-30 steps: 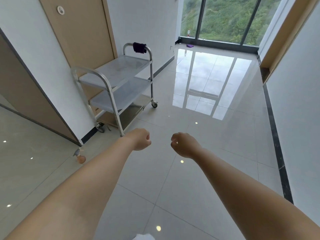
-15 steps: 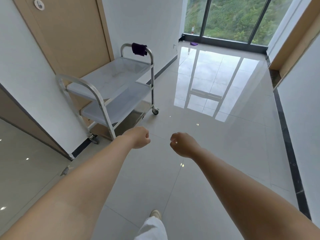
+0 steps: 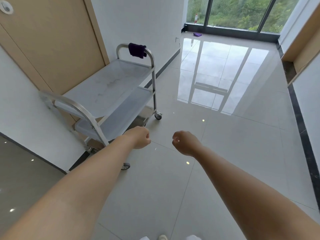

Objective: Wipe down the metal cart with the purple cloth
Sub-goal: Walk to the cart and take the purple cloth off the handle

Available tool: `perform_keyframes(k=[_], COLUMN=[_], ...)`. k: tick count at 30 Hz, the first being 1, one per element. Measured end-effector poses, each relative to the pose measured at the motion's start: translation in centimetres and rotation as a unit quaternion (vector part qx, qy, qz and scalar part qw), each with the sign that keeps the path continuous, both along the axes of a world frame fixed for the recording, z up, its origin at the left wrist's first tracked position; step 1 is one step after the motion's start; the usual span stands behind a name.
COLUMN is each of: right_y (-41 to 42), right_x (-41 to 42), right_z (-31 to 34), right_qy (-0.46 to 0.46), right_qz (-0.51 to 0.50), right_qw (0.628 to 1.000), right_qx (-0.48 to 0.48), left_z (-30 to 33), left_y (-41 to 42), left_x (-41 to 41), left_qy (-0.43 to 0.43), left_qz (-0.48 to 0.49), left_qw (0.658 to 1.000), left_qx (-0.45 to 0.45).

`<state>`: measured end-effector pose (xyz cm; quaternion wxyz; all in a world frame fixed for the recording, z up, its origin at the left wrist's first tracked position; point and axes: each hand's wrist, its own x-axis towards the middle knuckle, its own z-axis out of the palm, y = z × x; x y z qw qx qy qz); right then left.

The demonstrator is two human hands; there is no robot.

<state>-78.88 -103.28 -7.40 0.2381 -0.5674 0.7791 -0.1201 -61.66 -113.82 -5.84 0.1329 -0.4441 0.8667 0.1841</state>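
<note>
One metal cart (image 3: 110, 94) stands against the white wall on the left, just in front of a tan door (image 3: 52, 40). It has three shelves counted from the top: a wide top shelf, a middle shelf below it, and a bottom one mostly hidden. Two curved handles close its ends, one near and one far. Three of its wheels show

One purple cloth (image 3: 137, 50) hangs draped over the far handle, well apart from both hands. A second, smaller purple piece (image 3: 197, 34) lies on the floor (image 3: 216, 135) near the window, and one bottle (image 3: 195, 19) stands by the glass there

Two bare forearms reach forward over the glossy tiled floor. The left hand (image 3: 140, 139) is beside the near end of the cart, in front of its lower shelves; whether it touches the cart I cannot tell. Its fingers are curled in together, and they hold nothing. The right hand (image 3: 184, 142) hangs over open floor, its fingers likewise curled into a loose fist around nothing. The two hands are near each other but apart

At the bottom edge one shoe (image 3: 163, 237) shows between two white trouser legs
</note>
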Motion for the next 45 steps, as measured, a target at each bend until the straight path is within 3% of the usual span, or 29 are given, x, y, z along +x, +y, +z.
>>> perform_keyframes(k=[11, 23, 37, 45], right_y=[-10.4, -25.2, -40.6, -53.4], right_x=[-11.1, -25.4, -28.4, -27.3], right_z=[-1.5, -0.5, -1.7, -1.0], right_qy=[-0.016, -0.010, -0.022, -0.001], right_qz=[-0.010, 0.049, 0.135, 0.184], right_qw=[1.000, 0.999, 0.990, 0.982], right_qx=[0.001, 0.010, 0.032, 0.028], left_z=[-1.6, -1.1, -2.8, -2.2], left_y=[-9.8, -20.9, -33.5, -46.2], left_x=[-9.6, -24.6, -26.7, -25.5], left_qy=[-0.012, -0.006, 0.027, 0.031], left_qz=[0.021, 0.052, 0.154, 0.204], left_qw=[1.000, 0.998, 0.987, 0.978], left_qx=[0.009, 0.018, 0.031, 0.023])
